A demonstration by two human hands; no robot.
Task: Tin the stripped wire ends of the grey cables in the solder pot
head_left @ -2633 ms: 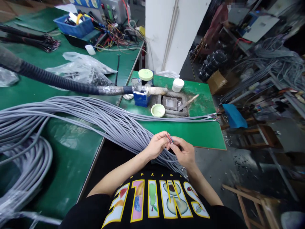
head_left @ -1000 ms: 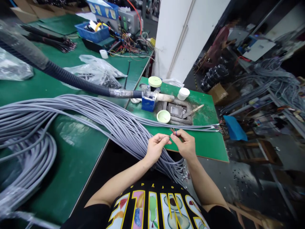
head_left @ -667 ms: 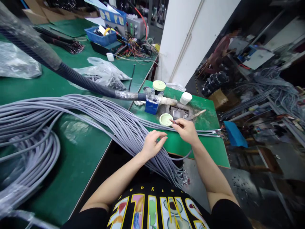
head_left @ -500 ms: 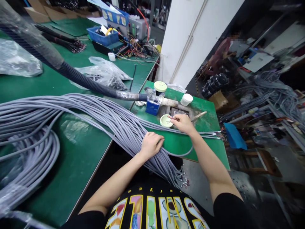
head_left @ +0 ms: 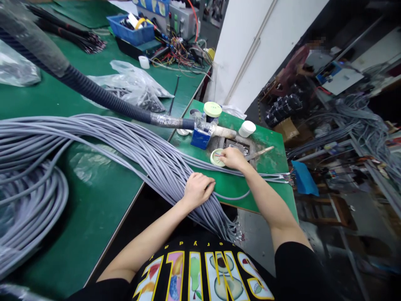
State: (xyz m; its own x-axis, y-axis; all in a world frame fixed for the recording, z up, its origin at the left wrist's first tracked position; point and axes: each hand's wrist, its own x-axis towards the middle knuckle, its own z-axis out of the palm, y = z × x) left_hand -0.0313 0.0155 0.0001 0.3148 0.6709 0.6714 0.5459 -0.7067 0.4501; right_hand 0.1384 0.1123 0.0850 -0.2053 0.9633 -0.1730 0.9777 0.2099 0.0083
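My right hand (head_left: 232, 157) pinches the stripped end of a grey cable (head_left: 232, 196), its coloured wire tips held over a small pale green dish (head_left: 215, 158) on the green bench. The cable loops back from that hand across the bench. My left hand (head_left: 197, 189) rests closed on the thick bundle of grey cables (head_left: 131, 144) where it hangs over the gap between the tables. Just beyond the dish sits a dark metal pot (head_left: 239, 147) set into the bench.
A black corrugated hose (head_left: 103, 98) runs to a blue block (head_left: 200, 138). Two lidded jars (head_left: 247, 128), a wooden-handled tool (head_left: 260, 153), plastic bags (head_left: 131, 85) and a blue bin (head_left: 130, 31) stand around. A person sits at the far right.
Both hands were twisting wire tips together near my chest. My right hand then carried the cable end forward to the green dish, while my left hand dropped onto the cable bundle.
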